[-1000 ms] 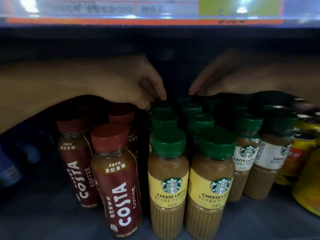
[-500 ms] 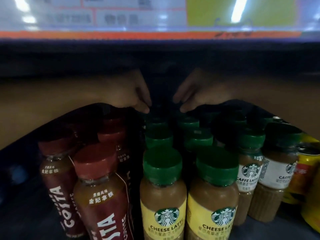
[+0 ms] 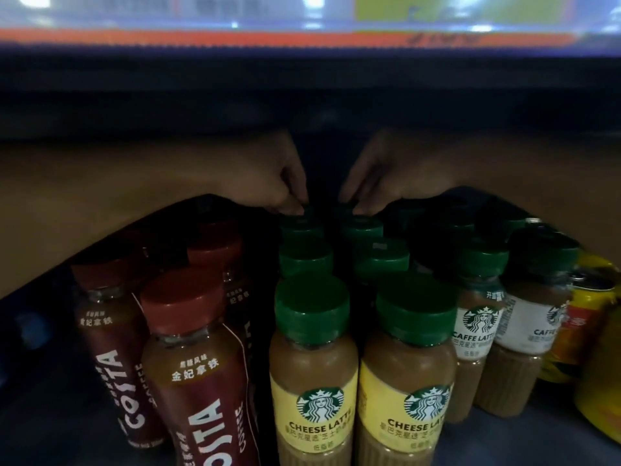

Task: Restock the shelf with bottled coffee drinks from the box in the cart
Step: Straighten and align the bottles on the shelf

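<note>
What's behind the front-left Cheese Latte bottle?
Behind the front-left Cheese Latte bottle, a row of green caps runs back to the left hand, whose fingertips meet the rearmost one. Their bodies and labels are covered; the shelf's back is dark.

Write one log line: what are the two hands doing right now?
left hand: fingertips on rear green bottle cap | right hand: fingertips on neighbouring green cap | grip: unclear
</note>
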Demonstrator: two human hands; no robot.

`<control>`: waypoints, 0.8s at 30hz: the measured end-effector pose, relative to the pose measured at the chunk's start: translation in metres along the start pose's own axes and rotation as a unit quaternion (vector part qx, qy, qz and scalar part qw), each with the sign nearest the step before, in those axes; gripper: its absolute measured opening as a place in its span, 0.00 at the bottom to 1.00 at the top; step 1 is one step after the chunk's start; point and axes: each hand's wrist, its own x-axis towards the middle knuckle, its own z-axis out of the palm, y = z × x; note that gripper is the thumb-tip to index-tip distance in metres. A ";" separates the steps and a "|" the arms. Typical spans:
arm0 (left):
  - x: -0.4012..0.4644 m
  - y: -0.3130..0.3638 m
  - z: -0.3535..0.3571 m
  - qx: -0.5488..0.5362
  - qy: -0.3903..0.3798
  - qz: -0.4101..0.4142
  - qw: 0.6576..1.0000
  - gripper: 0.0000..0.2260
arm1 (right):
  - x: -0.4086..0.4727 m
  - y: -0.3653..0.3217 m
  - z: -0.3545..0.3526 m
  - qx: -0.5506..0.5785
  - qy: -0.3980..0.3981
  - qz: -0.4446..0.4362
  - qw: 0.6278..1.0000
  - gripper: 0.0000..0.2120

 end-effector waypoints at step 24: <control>-0.005 0.009 0.002 0.037 -0.010 0.016 0.999 0.05 | -0.015 0.000 -0.003 0.009 0.025 0.011 1.000 0.11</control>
